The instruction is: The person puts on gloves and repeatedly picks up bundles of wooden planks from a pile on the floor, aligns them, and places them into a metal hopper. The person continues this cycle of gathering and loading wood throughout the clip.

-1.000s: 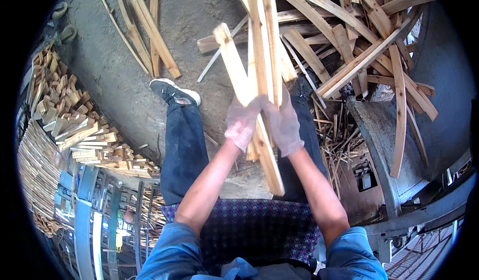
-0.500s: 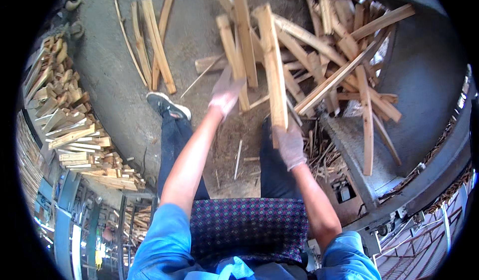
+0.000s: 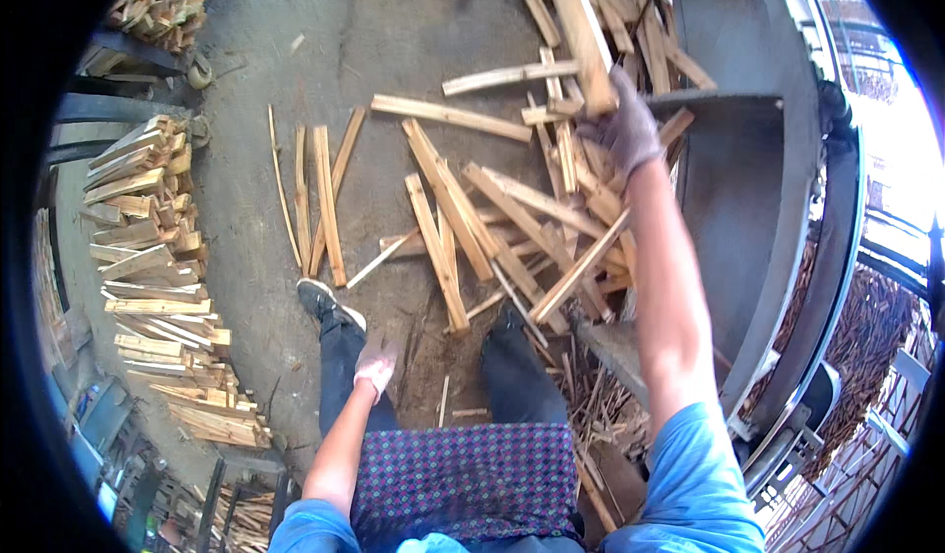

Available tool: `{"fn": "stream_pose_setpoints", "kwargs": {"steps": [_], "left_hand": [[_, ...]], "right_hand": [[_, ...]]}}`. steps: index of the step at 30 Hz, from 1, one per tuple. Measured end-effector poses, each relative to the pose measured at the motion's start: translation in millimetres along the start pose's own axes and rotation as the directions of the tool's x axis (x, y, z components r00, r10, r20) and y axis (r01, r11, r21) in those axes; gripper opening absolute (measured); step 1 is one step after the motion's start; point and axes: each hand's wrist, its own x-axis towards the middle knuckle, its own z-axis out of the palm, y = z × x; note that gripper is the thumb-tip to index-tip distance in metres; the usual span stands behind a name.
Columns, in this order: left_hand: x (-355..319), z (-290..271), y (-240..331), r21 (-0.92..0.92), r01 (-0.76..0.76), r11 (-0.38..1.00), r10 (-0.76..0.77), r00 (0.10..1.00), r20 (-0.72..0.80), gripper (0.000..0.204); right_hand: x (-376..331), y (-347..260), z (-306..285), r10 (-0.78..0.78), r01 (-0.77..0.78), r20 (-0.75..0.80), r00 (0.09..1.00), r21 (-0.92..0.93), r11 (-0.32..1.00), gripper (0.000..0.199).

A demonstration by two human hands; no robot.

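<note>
My right hand [image 3: 630,128], in a greyish glove, reaches far ahead to the right. It is closed around the near end of a wide wooden plank [image 3: 583,33], which slants up and away over the wood pile. The plank's far end runs out at the top of the view. My left hand [image 3: 377,364], also gloved, hangs above my left leg. Its fingers stretch forward, slightly blurred, with nothing in them. Ahead of my feet lie several loose wooden strips [image 3: 436,250], crossing one another. More strips [image 3: 328,205] lie apart on the ground to the left.
A long row of stacked wood pieces [image 3: 162,307] runs along the left. On the right stands a grey metal trough [image 3: 733,189], its edge beside the jumbled pile. Small wood scraps [image 3: 596,405] gather by my right leg. A patterned cloth [image 3: 463,479] covers my lap.
My right hand has moved forward and right; whether its plank is the same one, I cannot tell. My left hand has drawn back from the strips toward my leg. The view has shifted forward.
</note>
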Motion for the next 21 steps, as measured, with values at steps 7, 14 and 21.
{"fn": "stream_pose_setpoints", "kwargs": {"steps": [7, 14, 21], "left_hand": [[50.7, 34.8, 41.5, 0.065, 0.001, 0.998, -0.006, 0.998, 0.07, 0.063], [85.1, 99.4, 113.1, 0.044, 0.003, 0.999, -0.012, 0.979, 0.204, 0.069], [89.1, 240.1, 193.8, 0.07, -0.216, 0.974, 0.156, 0.861, 0.484, 0.081]], "right_hand": [[-20.4, 177.3, -36.1, 0.074, 0.087, 0.111, 0.991, -0.959, 0.271, 0.074], [-91.3, 345.9, -182.2, -0.257, -0.168, -0.134, 0.957, -0.979, -0.115, 0.085], [-66.4, 321.6, -288.2, -0.082, -0.317, -0.306, 0.948, -0.909, -0.27, 0.07]]}}
